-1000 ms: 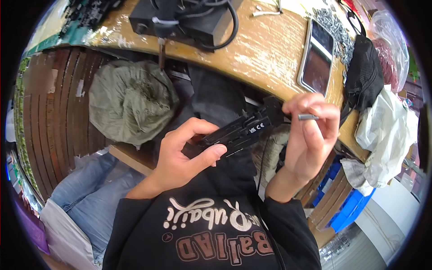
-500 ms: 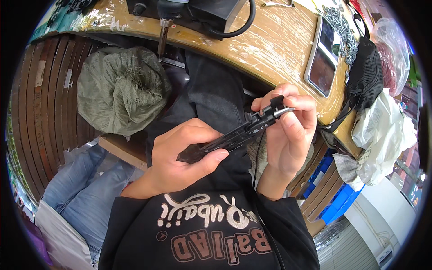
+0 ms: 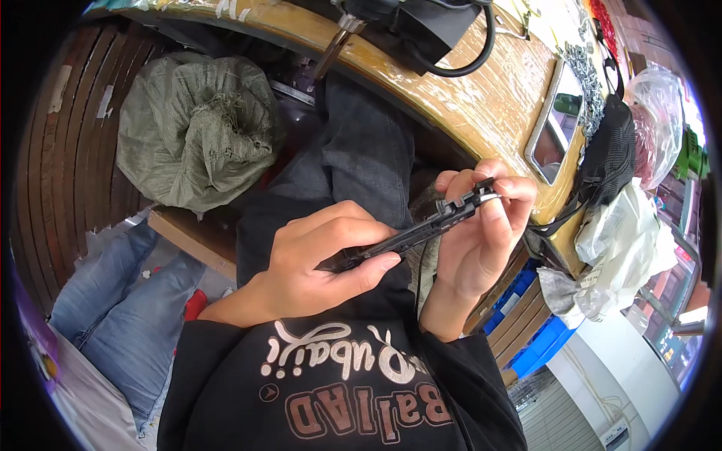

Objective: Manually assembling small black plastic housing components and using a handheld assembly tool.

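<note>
I hold a long, narrow black plastic part (image 3: pixel 421 231) in front of my chest, slanting up to the right. Its edge has notches and small raised tabs; I cannot make out its exact kind. My left hand (image 3: pixel 320 259) grips the lower end, the thumb lying along its near side and the fingers over the far side. Around the upper end close the thumb and fingertips of my right hand (image 3: pixel 485 237). A small silvery metal tip shows there, partly hidden between the right fingers.
A wooden bench (image 3: pixel 451 105) curves across the top, with a phone (image 3: pixel 550 139), a pile of small metal pieces (image 3: pixel 585 75) and a black box (image 3: pixel 432 30). A screwdriver-like tool (image 3: pixel 337 46) hangs over its edge. A grey-green sack (image 3: pixel 199 135) stands left, beside stacked brown boards (image 3: pixel 71 180).
The view has shifted, so the bench items sit further right. The black part is turned more edge-on, with both hands still on it.
</note>
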`<move>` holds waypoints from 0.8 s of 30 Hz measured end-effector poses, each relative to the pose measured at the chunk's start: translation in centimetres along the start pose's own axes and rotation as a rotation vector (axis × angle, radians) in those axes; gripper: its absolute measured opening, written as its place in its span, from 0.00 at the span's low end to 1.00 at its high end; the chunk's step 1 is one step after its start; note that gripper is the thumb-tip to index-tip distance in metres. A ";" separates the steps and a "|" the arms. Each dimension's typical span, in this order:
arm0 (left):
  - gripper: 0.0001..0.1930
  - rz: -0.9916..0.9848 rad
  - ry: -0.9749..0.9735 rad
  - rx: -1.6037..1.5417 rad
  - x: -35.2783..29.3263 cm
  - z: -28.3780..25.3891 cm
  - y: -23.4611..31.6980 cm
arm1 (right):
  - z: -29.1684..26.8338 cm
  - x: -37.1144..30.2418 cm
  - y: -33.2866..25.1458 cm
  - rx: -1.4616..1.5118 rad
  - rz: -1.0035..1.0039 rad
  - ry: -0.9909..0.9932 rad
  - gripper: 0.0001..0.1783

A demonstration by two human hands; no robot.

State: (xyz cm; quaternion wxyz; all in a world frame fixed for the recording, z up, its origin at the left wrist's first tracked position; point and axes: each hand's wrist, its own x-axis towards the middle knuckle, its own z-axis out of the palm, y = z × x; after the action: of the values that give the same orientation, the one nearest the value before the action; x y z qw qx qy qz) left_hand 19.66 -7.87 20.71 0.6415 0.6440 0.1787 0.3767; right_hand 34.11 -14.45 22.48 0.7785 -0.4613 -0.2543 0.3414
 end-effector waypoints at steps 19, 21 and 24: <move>0.10 -0.125 -0.081 0.158 -0.5 -2.6 -0.8 | -1.3 1.1 -1.9 -0.708 0.109 -0.190 0.05; 0.10 -0.137 -0.091 0.174 -0.5 -2.4 -0.7 | -1.2 1.1 -2.1 -0.800 0.083 -0.171 0.05; 0.10 -0.150 -0.098 0.197 -0.4 -2.4 -0.8 | -1.3 1.4 -2.3 -0.928 0.036 -0.255 0.06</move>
State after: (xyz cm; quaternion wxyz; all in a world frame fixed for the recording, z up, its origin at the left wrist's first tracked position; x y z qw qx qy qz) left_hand 17.88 -6.44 19.61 0.6094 0.7064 0.2308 0.2762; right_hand 36.63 -14.93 24.07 0.4470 -0.7187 -0.4654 0.2590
